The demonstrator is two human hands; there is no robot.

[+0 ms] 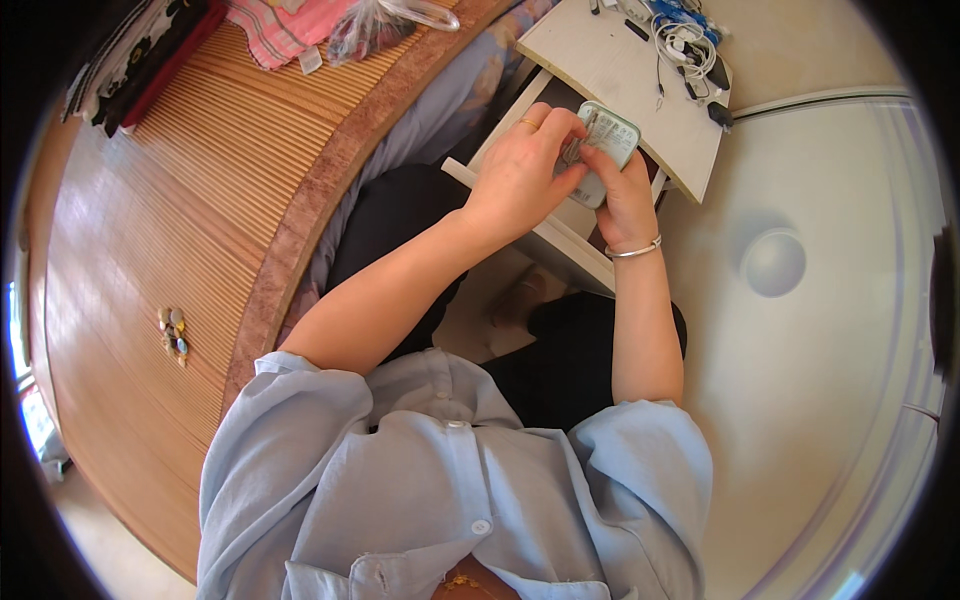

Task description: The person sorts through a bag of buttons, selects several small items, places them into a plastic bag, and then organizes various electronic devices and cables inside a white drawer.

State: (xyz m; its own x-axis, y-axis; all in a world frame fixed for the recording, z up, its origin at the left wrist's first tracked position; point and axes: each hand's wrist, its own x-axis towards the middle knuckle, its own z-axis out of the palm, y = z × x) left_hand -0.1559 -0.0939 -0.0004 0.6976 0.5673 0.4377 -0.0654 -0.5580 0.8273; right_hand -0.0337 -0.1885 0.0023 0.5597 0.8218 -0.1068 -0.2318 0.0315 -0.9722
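A flat, pale green box with rounded corners and printed writing (616,135) is in my right hand (631,196), held from its right and lower side. Over the left part of the box is my left hand (517,169), its fingertips pinching a small, thin, greyish thing (574,150) that I cannot identify. My right thumb reaches toward those fingertips. Both hands are above an open drawer (574,247) of a white nightstand. A ring is on my left hand and a silver bangle on my right wrist.
White cables (686,49) and small black objects lie on the nightstand top (600,56). To the left, a bed with a slatted mat (247,172) bears a small beaded thing (172,330), a pink cloth (281,30), a plastic bag (367,34) and folded dark fabric (142,64). A white wall is right.
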